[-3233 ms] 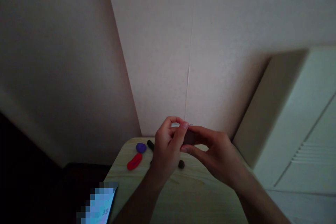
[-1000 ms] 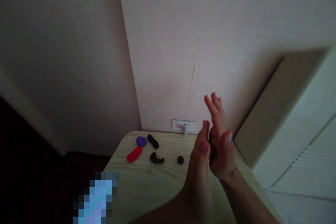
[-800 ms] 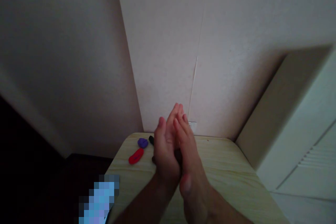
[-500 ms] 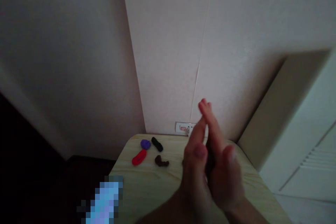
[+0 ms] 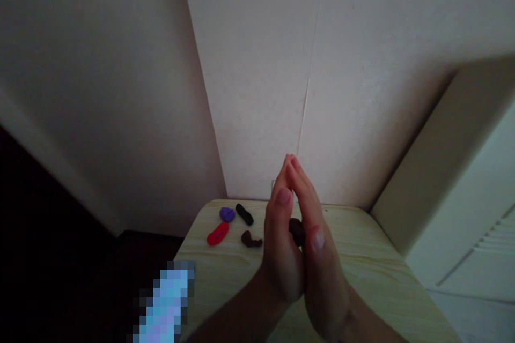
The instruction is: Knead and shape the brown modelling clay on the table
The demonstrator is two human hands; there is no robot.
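A dim corner with a pale wall (image 5: pixel 261 91) and a white cabinet (image 5: pixel 462 198) is being looked down on, and a light wooden tabletop (image 5: pixel 362 257) is being used as the work surface. Above it, the left hand (image 5: pixel 281 257) and the right hand (image 5: pixel 322 273) are being pressed together palm to palm, fingers stretched straight and fingertips level. A brown lump (image 5: pixel 296 230) is being squeezed between the palms, with only its dark edge showing in the gap under the thumbs. About three seconds ago this lump was being pinched at the fingertips of both hands. Since then the hands have been flattened, and over the last second they have been slid back and forth against each other, the right fingers ahead at one moment and level at the next. By the look of it, the lump is being rolled between the palms rather than merely held. On the tabletop to the left, a purple lump (image 5: pixel 227 214), a black piece (image 5: pixel 244 214), a red piece (image 5: pixel 218 234) and a curled brown piece (image 5: pixel 251 239) are being left untouched, well apart from the hands. A small brown ball seen a second ago is now being hidden behind the hands. A blurred blue patch (image 5: pixel 164 300) is being shown at the near left edge.
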